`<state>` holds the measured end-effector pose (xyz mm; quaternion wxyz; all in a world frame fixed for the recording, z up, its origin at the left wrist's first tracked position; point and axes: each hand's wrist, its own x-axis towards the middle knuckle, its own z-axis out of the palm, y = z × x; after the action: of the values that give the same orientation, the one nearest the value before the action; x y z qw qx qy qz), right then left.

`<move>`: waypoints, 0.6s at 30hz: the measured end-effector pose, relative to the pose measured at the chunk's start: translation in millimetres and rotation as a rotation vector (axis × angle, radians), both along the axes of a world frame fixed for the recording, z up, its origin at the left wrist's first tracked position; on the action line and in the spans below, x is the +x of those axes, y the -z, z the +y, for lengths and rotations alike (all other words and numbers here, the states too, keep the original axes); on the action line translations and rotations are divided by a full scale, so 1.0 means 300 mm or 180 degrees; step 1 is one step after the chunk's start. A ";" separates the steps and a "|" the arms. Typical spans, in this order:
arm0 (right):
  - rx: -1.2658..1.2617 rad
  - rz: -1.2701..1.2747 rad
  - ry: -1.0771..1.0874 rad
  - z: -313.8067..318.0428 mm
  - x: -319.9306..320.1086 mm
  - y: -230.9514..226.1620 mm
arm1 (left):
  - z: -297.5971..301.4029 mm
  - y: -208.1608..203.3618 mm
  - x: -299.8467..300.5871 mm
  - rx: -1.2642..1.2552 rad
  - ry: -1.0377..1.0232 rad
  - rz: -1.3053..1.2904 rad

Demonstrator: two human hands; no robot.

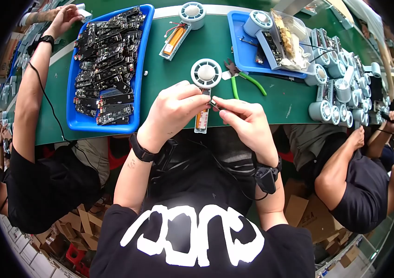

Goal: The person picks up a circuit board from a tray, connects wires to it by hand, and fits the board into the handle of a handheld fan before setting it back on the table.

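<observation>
A pale blue handheld fan lies in front of me at the table's near edge. Its handle is uncovered and shows an orange battery. Over the handle's upper part, my left hand is closed in a pinch; what its fingertips hold is hidden. Beside it, my right hand pinches a small dark piece, too small to name, close to the left fingertips. Green-handled cutting pliers lie just right of the fan head.
At left, a blue tray holds many circuit boards. Another opened fan lies beyond. Back right stands a second blue tray with a fan and a clear box. Several fans crowd the right. Co-workers sit on both sides.
</observation>
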<state>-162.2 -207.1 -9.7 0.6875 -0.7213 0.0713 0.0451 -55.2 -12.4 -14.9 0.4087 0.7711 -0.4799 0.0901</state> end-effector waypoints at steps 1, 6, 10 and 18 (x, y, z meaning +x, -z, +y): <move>0.0007 -0.0004 0.0000 -0.001 0.002 -0.001 | 0.006 -0.003 0.005 0.0090 0.0044 -0.0031; -0.0075 0.0068 -0.0188 -0.014 0.021 -0.015 | 0.004 -0.005 0.020 0.0141 0.0226 0.0005; -0.0199 0.0040 -0.0373 -0.044 0.038 -0.025 | -0.004 -0.013 0.029 0.0120 0.0380 0.0059; -0.0569 -0.0046 -0.0738 -0.083 0.056 -0.072 | -0.013 -0.014 0.044 0.0183 0.0522 0.0219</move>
<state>-145.4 -232.1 11.9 0.6111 -0.7834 -0.0137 0.1125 -42.0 -16.2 -10.8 0.4087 0.7433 -0.5294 0.0160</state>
